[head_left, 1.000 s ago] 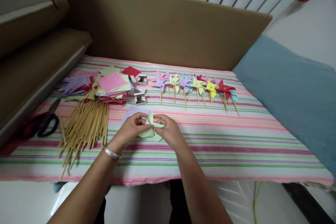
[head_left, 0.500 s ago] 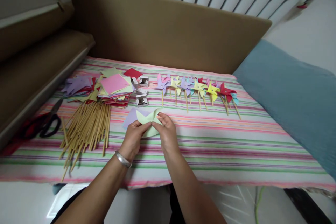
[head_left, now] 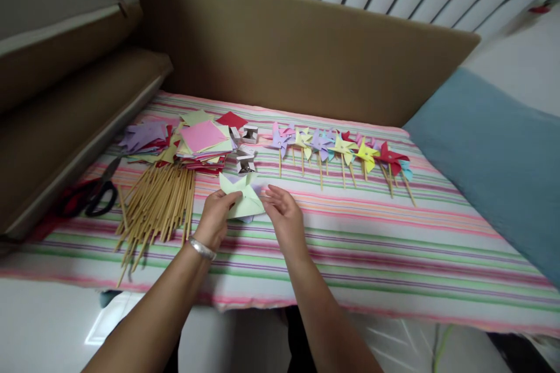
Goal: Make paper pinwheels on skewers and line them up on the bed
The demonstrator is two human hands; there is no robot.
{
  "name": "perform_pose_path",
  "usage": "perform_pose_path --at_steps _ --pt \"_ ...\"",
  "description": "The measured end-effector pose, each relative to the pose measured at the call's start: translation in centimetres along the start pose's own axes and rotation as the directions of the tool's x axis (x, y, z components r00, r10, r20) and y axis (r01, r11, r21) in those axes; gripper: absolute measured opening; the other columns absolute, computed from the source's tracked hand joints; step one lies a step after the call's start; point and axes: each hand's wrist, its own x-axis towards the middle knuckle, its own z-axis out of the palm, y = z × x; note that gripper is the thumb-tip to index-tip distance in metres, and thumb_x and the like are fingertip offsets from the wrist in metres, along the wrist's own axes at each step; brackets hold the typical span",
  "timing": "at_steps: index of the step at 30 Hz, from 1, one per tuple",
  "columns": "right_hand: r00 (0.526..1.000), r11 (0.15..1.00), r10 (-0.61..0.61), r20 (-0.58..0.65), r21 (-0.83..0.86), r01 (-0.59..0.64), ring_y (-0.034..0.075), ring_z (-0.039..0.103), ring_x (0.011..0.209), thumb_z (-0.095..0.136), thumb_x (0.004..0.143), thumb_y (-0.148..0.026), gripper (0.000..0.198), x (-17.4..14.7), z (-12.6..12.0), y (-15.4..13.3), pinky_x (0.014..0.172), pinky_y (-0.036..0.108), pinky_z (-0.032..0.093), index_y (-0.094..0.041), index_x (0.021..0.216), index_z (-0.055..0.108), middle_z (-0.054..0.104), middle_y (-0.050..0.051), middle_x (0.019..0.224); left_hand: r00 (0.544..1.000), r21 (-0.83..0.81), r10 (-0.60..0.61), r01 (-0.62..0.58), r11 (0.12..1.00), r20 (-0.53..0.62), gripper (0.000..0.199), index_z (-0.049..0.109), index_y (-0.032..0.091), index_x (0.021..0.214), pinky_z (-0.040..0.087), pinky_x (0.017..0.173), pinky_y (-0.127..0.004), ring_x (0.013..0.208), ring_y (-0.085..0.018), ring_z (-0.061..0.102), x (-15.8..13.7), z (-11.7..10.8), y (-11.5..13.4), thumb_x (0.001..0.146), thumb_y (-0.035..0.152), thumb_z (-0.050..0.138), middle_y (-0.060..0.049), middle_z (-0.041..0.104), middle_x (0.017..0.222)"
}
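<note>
A pale green paper pinwheel [head_left: 247,201], its corners folded in toward the middle, is pinched between the thumb and fingers of my left hand [head_left: 216,215]. Just off its right corner is my right hand [head_left: 284,215], fingers loosely bent and apart; whether the thumb brushes the paper I cannot tell. Behind the pinwheel, mostly hidden, shows a lilac paper [head_left: 257,182]. Little open boxes stand beyond my hands, one [head_left: 245,165] holding small metal pieces and another [head_left: 250,134] farther back.
Left of my hands lie a bundle of thin wooden sticks [head_left: 164,204], stacked coloured paper squares [head_left: 203,137], cut lilac papers [head_left: 142,137] and black-handled scissors [head_left: 101,198]. Several finished pinwheels on sticks [head_left: 343,148] line the back right. A brown padded board [head_left: 284,52] rises behind the striped cloth [head_left: 371,268].
The green paper's points now lie folded into a pinwheel shape. My right hand has come away from its middle to the right, while my left hand keeps its pinch. The view has shifted slightly.
</note>
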Motion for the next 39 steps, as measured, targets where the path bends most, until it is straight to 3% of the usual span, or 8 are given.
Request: perform_pose_path --at_steps 2,4,6,8,14,20,29,39 --pt "0.979 0.957 -0.201 0.043 -0.205 0.205 0.022 0.056 0.105 0.056 0.077 -0.020 0.028 -0.4 -0.3 -0.1 0.092 0.041 0.044 -0.023 0.104 0.062 0.061 0.009 0.112 1.000 0.006 -0.007 0.007 1.000 -0.014 0.022 0.062 0.011 0.062 0.040 0.050 -0.023 0.048 -0.013 0.056 0.4 -0.4 0.7 0.047 0.020 0.076 -0.001 0.065 0.053" --pt "0.914 0.836 -0.364 0.179 -0.369 0.406 0.024 0.045 0.120 0.054 0.077 -0.017 0.029 -0.9 -0.4 -0.2 0.101 0.045 0.037 -0.026 0.103 0.063 0.053 0.007 0.126 1.000 0.002 -0.017 0.017 1.000 -0.016 0.021 0.062 0.011 0.060 0.040 0.049 -0.023 0.048 -0.013 0.056 0.6 -0.7 1.2 0.046 0.019 0.075 -0.001 0.065 0.052" --pt "0.847 0.717 -0.427 0.318 -0.452 0.531 0.025 0.031 0.131 0.054 0.076 -0.013 0.036 -1.1 -0.3 0.0 0.105 0.048 0.030 -0.027 0.109 0.061 0.039 0.005 0.140 1.000 -0.006 -0.029 0.029 1.000 0.004 0.020 0.062 0.011 0.059 0.040 0.050 -0.023 0.048 -0.013 0.057 0.7 -0.9 1.6 0.045 0.019 0.074 -0.001 0.064 0.051" --pt "0.817 0.651 -0.442 0.369 -0.495 0.576 0.026 0.021 0.136 0.052 0.077 -0.011 0.040 -1.2 0.0 0.2 0.107 0.050 0.026 -0.027 0.112 0.059 0.029 0.003 0.147 0.999 0.000 -0.045 0.045 0.999 0.028 0.019 0.063 0.011 0.059 0.041 0.050 -0.024 0.047 -0.013 0.057 0.6 -0.9 1.7 0.045 0.018 0.074 -0.001 0.064 0.051" --pt "0.832 0.650 -0.479 0.280 -0.523 0.551 0.025 0.026 0.134 0.049 0.082 -0.014 0.022 -0.6 0.2 0.7 0.106 0.049 0.030 -0.022 0.093 0.066 0.040 0.007 0.140 0.999 0.054 -0.033 0.033 0.998 0.004 0.020 0.060 0.011 0.056 0.040 0.049 -0.024 0.046 -0.012 0.054 0.7 -1.1 1.5 0.044 0.021 0.074 -0.001 0.062 0.049" --pt "0.829 0.653 -0.484 0.280 -0.515 0.555 0.024 0.033 0.130 0.053 0.084 -0.020 0.016 -0.5 -0.2 0.5 0.103 0.047 0.033 -0.025 0.089 0.068 0.050 0.007 0.132 1.000 0.092 0.007 -0.007 0.996 0.010 0.022 0.063 0.011 0.061 0.040 0.052 -0.024 0.050 -0.013 0.056 0.9 -1.4 1.0 0.046 0.022 0.074 -0.002 0.064 0.054" --pt "0.917 0.809 -0.345 0.200 -0.433 0.398 0.026 0.031 0.132 0.061 0.078 -0.023 0.007 -0.3 -0.5 0.2 0.105 0.051 0.027 -0.025 0.077 0.068 0.050 0.006 0.133 0.998 0.188 -0.006 -0.006 0.982 0.059 0.020 0.068 0.010 0.066 0.039 0.048 -0.023 0.046 -0.012 0.055 -0.3 -0.5 0.3 0.049 0.021 0.074 -0.003 0.066 0.056" --pt "0.910 0.759 -0.379 0.165 -0.508 0.408 0.026 0.030 0.132 0.067 0.072 -0.026 0.007 -0.2 -0.7 0.6 0.104 0.049 0.028 -0.023 0.069 0.063 0.050 0.007 0.132 0.977 0.216 -0.028 -0.019 0.976 0.210 0.022 0.071 0.011 0.071 0.040 0.051 -0.023 0.050 -0.013 0.056 -0.7 -0.1 -0.4 0.051 0.021 0.075 -0.004 0.068 0.061"
